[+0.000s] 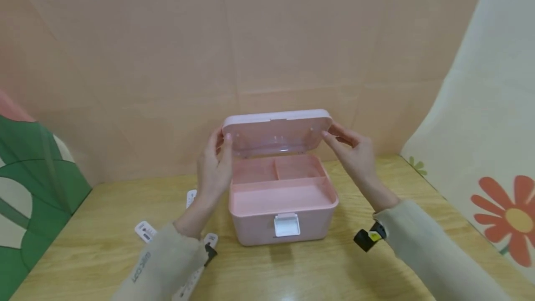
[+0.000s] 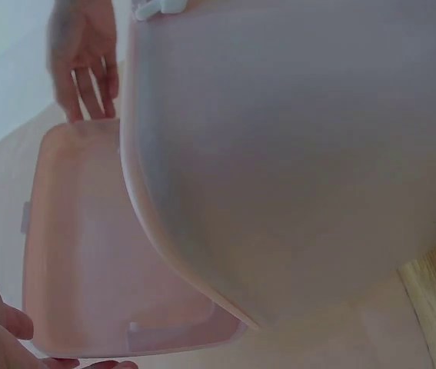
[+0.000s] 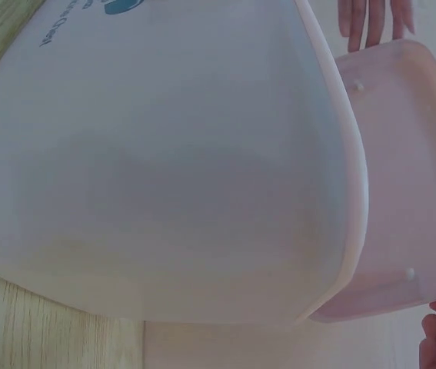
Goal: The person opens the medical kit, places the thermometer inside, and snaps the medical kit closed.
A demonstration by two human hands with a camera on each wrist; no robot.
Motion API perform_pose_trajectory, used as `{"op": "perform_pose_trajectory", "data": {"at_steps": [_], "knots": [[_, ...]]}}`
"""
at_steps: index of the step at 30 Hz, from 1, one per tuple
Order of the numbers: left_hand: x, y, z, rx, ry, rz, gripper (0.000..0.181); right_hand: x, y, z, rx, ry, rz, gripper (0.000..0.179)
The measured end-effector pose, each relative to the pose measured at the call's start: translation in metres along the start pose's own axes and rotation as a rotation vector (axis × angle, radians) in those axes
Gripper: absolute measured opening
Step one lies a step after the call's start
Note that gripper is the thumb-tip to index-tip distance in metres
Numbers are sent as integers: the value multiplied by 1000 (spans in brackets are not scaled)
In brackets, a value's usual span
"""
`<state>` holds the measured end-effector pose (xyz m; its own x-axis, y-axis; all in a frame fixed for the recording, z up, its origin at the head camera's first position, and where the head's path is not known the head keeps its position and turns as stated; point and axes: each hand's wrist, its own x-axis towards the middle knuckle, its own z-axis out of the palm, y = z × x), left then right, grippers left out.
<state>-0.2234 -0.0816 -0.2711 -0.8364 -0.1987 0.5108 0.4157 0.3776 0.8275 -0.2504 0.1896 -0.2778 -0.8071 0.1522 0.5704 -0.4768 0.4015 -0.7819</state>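
A pink plastic storage box [image 1: 284, 226] stands on the table, its hinged lid [image 1: 276, 136] raised and tilted back. My left hand [image 1: 214, 166] holds the lid's left end, thumb in front and fingers behind. At the right end of the lid, my right hand [image 1: 353, 152] grips the edge between thumb and fingers. Inside the box, a pink tray [image 1: 284, 194] shows two small compartments at the back and one wide one in front. A white latch [image 1: 287, 225] hangs on the front wall. Both wrist views show the box wall close up, with the lid beyond it.
Several white strips with printed markings [image 1: 145, 231] lie left of the box, some partly behind my left arm. A beige cloth backdrop [image 1: 276, 50] rises behind the wooden table [image 1: 326, 273]. Flower-printed cloth [image 1: 480, 129] stands on the right, and green-patterned cloth [image 1: 37, 185] on the left.
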Motion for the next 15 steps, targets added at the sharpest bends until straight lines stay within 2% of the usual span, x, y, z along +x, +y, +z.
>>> {"op": "perform_pose_trajectory", "data": {"at_steps": [8,11,15], "knots": [[7,-10,0,74,-68,66,50,8,9,6,170,-31,-44,38],[12,-15,0,121,-89,117,55,9,13,7,262,-53,-30,42],[20,-25,-2,218,-102,221,60,11,15,8,316,-72,23,46]]}}
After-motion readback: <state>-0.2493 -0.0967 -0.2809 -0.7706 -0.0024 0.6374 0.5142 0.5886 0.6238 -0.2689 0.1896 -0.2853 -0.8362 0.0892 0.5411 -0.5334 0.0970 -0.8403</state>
